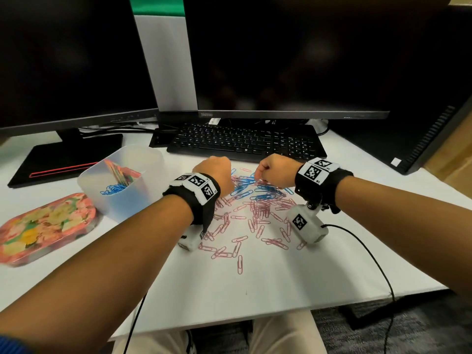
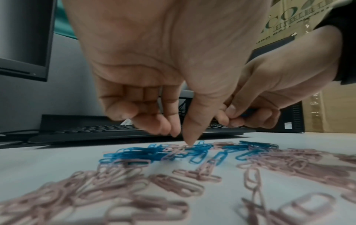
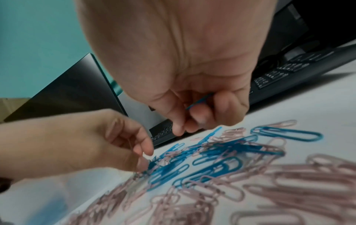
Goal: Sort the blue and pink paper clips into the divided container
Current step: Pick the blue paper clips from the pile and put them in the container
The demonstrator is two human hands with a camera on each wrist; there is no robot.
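Note:
Blue paper clips lie in a heap on the white table, with pink paper clips spread nearer to me. My left hand hovers over the heap's left edge with curled fingers. Its thumb tip touches the mixed clips; whether it pinches one is unclear. My right hand is over the heap's far side and grips a blue clip in its curled fingers. The translucent divided container stands to the left, with blue clips in its near compartment.
A black keyboard lies just behind the clips under two dark monitors. A floral tin sits at the near left. A computer tower stands at the right. A black cable trails over the table's front edge.

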